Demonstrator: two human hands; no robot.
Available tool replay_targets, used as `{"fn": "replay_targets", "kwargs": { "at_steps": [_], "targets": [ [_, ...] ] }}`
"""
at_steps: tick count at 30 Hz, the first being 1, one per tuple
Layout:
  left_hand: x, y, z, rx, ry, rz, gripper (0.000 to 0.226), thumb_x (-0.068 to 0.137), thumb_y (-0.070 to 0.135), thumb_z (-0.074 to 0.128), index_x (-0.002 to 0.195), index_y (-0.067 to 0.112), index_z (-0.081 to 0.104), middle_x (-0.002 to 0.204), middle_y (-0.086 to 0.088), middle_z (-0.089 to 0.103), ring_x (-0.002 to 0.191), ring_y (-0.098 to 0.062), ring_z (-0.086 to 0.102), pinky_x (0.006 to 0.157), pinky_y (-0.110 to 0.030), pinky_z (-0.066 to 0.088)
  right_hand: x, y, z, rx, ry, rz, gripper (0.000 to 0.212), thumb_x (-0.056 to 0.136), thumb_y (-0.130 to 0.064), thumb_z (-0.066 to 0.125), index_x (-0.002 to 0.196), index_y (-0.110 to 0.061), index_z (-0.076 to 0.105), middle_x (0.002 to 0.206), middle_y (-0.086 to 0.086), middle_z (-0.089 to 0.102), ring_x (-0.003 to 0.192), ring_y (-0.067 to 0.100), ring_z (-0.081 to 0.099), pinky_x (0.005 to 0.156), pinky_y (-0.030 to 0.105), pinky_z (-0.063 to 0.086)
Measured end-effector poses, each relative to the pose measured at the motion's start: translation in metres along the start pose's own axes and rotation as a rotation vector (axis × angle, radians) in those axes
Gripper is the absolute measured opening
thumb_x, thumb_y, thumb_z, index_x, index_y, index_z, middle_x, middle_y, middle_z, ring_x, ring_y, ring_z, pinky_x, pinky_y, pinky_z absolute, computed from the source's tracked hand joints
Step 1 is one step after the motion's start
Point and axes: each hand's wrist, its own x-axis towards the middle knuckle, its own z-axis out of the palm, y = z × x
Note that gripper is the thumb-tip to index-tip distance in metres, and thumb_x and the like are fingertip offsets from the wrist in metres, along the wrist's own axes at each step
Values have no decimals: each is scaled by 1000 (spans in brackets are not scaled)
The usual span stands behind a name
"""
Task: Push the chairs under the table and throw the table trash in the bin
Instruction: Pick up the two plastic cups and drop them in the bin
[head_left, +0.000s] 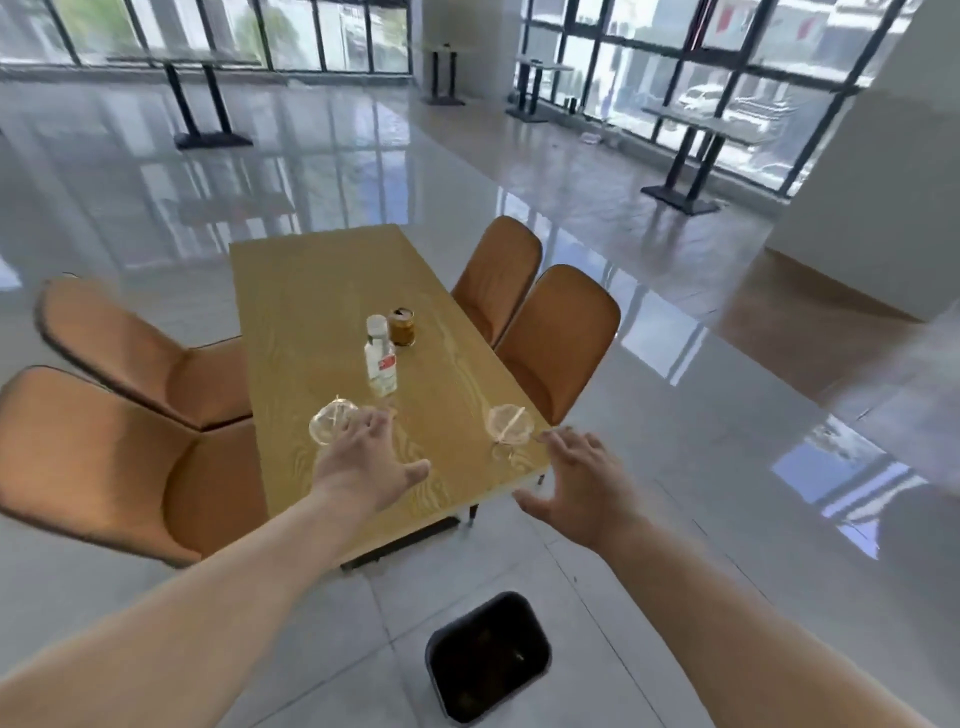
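A wooden table (311, 312) carries a clear plastic bottle (379, 358), a brown can (401, 327) and two clear plastic cups, one at the near left (327, 422) and one at the near right (508, 423). My left hand (371, 462) hovers open over the table's near end, right beside the left cup. My right hand (582, 488) is open just off the table's near right corner, close to the right cup. Two orange chairs stand on the left, the nearer (104, 457) and the farther (140, 348), pulled out from the table. Two orange chairs on the right, the nearer (561, 338) and the farther (498, 270), sit close to it. A dark bin (488, 657) stands on the floor below my arms.
Glossy grey tiled floor (675, 415) lies all around. Other tables on black pedestal bases stand far off at the back left (208, 104) and back right (691, 156) by the windows. A white wall block (883, 208) rises at the right.
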Motion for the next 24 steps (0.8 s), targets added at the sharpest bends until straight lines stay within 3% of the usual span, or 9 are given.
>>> {"fn": "replay_targets", "kwargs": {
  "at_steps": [6, 14, 19, 24],
  "targets": [
    [49, -4, 37, -57, 4, -170, 96, 82, 73, 62, 156, 23, 28, 165, -8, 28, 150, -31, 25, 112, -52, 40, 79, 54, 25, 61, -52, -58, 85, 83, -68, 67, 150, -24, 37, 148, 3, 48, 130, 28, 46, 105, 43, 44],
    [65, -24, 73, -65, 141, -471, 99, 77, 75, 67, 151, 25, 23, 154, -8, 37, 139, -36, 36, 99, -53, 48, 184, 121, 82, 146, -257, -67, 114, 74, -79, 71, 160, -27, 17, 160, 3, 35, 141, 32, 37, 110, 46, 41],
    [76, -46, 92, -91, 153, -710, 119, 68, 86, 66, 155, 24, 14, 163, -7, 24, 145, -36, 30, 104, -55, 46, 234, 126, 140, 174, -433, -176, 124, 69, -79, 75, 162, -33, 8, 163, 3, 28, 143, 36, 34, 113, 50, 37],
    [120, -65, 110, -215, 157, -740, 133, 55, 93, 69, 157, 36, 6, 166, -7, 18, 146, -40, 29, 111, -56, 39, 258, 118, 188, 248, -455, -198, 119, 74, -67, 82, 162, -33, 10, 161, 4, 27, 138, 32, 44, 109, 47, 44]
  ]
}}
